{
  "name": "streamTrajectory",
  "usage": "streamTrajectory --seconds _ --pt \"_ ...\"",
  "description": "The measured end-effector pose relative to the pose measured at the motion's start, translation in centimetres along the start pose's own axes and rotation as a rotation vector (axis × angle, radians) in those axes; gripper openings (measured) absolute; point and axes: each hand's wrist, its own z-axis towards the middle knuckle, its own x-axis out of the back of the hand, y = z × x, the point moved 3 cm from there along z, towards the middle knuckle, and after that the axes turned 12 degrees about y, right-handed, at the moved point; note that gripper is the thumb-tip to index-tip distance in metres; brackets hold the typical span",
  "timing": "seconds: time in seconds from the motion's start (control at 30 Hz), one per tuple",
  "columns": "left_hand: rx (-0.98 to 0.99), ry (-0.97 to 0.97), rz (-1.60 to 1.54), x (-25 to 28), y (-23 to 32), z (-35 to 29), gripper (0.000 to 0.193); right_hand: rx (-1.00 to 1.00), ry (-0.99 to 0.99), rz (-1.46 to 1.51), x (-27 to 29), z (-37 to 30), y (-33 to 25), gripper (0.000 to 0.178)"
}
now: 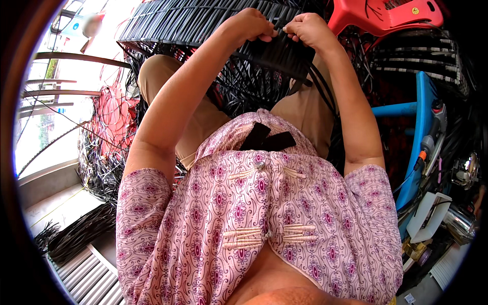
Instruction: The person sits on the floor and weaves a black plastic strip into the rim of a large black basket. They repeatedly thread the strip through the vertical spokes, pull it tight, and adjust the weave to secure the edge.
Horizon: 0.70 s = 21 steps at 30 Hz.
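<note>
A large piece of black wickerwork (173, 23), woven from narrow strips, lies across the top of the view in front of my knees. My left hand (252, 26) is at its near edge, with thumb and fingers pinched together. Close by on the right, my right hand (309, 32) is pinched in the same way, a small gap apart from the left. Both sets of fingertips seem to grip a black strip, mostly hidden by the fingers and dark against the weave. Loose black strips (324, 87) hang below my right hand, beside my right forearm.
A red plastic stool (351, 15) stands at the upper right, above a black-and-white woven basket (417, 62). Further down are a blue plastic frame (423, 127) and grey-orange hand tools (431, 140). Tangled strips (101, 170) and a black strip bundle (84, 231) lie on the left.
</note>
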Motion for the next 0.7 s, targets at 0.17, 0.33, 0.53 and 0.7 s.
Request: streamTrajectory --seconds 0.17,0.33,0.53,0.7 --pt "-0.033 0.015 -0.036 0.2 -2.3 1.6 0.028 0.038 -0.045 -0.104 -0.1 -0.1 -1.0 0.013" --pt "-0.08 -0.051 -0.108 -0.1 -2.1 1.4 0.032 0.105 -0.098 -0.066 -0.5 0.1 -0.4 0.014" --pt "-0.117 -0.1 0.177 0.6 0.2 1.1 0.019 0.081 -0.024 -0.1 -1.0 0.5 0.0 0.018" --pt "-0.308 -0.114 0.286 0.6 0.5 2.2 0.019 0.164 0.072 -0.121 -1.1 -0.2 0.5 0.023"
